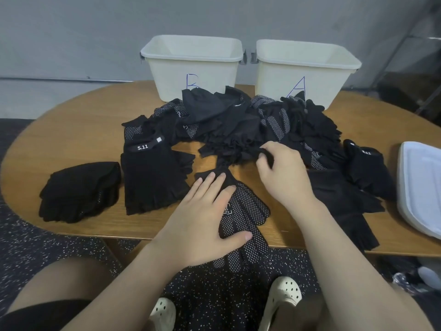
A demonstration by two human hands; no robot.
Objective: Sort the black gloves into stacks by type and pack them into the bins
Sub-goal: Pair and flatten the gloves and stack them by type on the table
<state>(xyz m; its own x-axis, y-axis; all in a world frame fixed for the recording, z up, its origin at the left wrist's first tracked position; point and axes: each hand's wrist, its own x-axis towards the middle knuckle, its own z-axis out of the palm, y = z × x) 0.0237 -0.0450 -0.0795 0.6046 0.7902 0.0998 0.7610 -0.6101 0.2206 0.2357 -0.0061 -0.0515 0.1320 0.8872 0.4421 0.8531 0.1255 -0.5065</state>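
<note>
Wooden table (71, 130): my left hand (205, 218) flat, steadying dotted glove (245, 211); right hand (281, 170) pinching glove (238, 149) from pile (238, 120) before bins (191, 65).

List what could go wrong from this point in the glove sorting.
1. The dotted glove under the left hand overhangs the table edge; it may slide off when released.
2. The right hand pinches fabric from the tangled pile; pulling could drag other gloves along and mix types.
</note>
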